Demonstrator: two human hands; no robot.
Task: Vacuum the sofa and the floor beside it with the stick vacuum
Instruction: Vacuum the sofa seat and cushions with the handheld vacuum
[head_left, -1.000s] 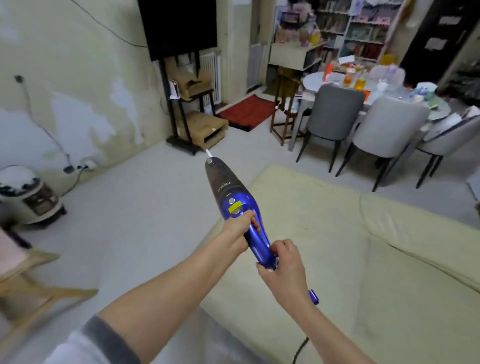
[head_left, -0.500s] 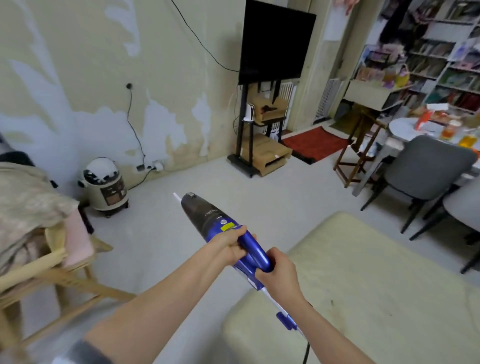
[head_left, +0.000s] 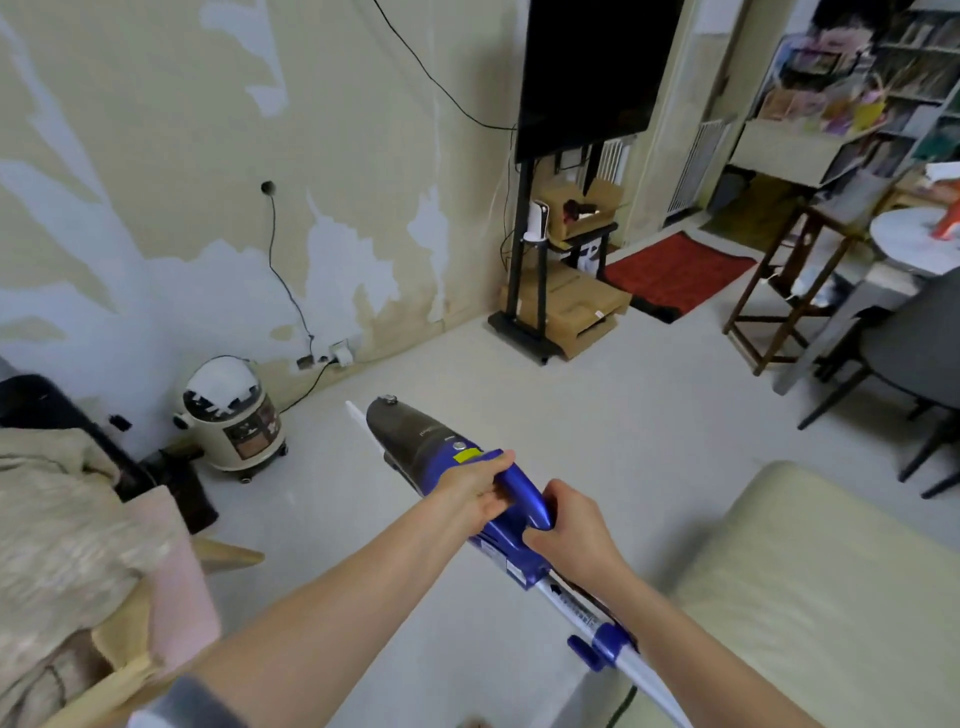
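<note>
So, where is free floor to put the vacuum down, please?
The widest bare floor lies between the sofa, the TV stand and the round white appliance. It is crowded on the right by the chairs and on the left by the wooden furniture.

I am seeing a pale floor carrying most of the room. A cream sofa is sitting on it at the lower right. A round canister machine is standing by the peeling wall, a black TV stand is resting further along with cardboard boxes on its base, and a red mat is lying beyond. A wooden stool and a grey chair are standing at the right.
</note>
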